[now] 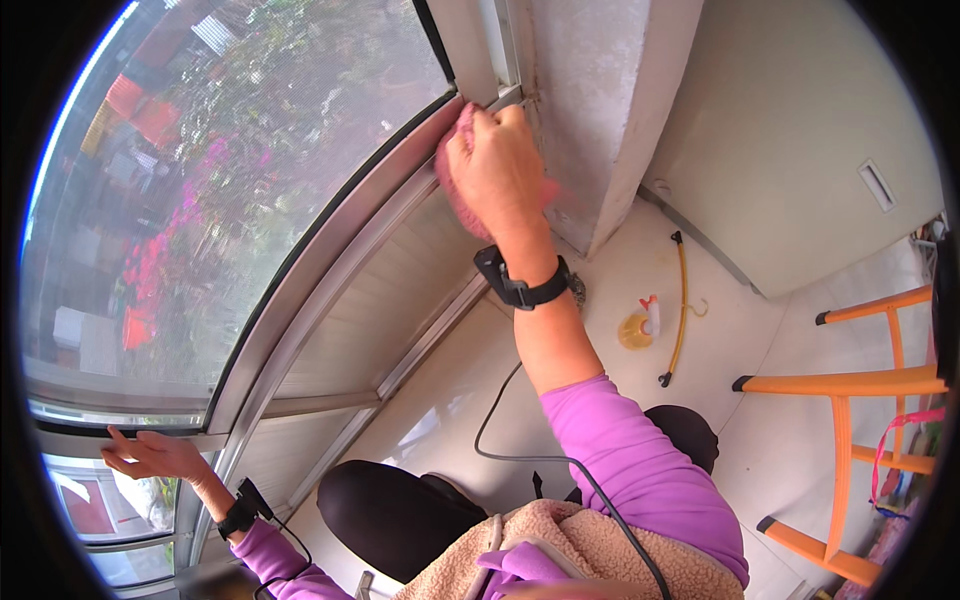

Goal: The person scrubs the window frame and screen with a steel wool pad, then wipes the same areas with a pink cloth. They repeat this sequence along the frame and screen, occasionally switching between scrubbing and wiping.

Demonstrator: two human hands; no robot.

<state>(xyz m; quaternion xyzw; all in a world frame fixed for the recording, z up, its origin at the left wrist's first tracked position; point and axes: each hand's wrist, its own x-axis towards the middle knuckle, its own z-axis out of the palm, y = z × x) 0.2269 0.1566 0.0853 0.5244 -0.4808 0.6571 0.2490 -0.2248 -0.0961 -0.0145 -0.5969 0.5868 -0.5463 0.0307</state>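
My right hand (499,169) grips a pink cloth (459,206) and presses it to the corner of the aluminium window frame (322,225), beside the wall. Part of the cloth is hidden behind the fingers. At the lower left, my left hand (154,456) holds nothing. Its fingers are apart and rest at the vertical frame bar by the sash edge. Between the two hands stretches a mesh-covered window pane (247,187), through which plants and pink flowers show. Black straps with small devices sit on both wrists.
A spray bottle (637,330) with yellow liquid stands on the tiled floor (442,397), near a yellow rod (682,307) with black ends. Orange legs (840,384) of a ladder or stand are at the right. Behind them is a pale panel (795,142). A dark cable (525,457) crosses my front.
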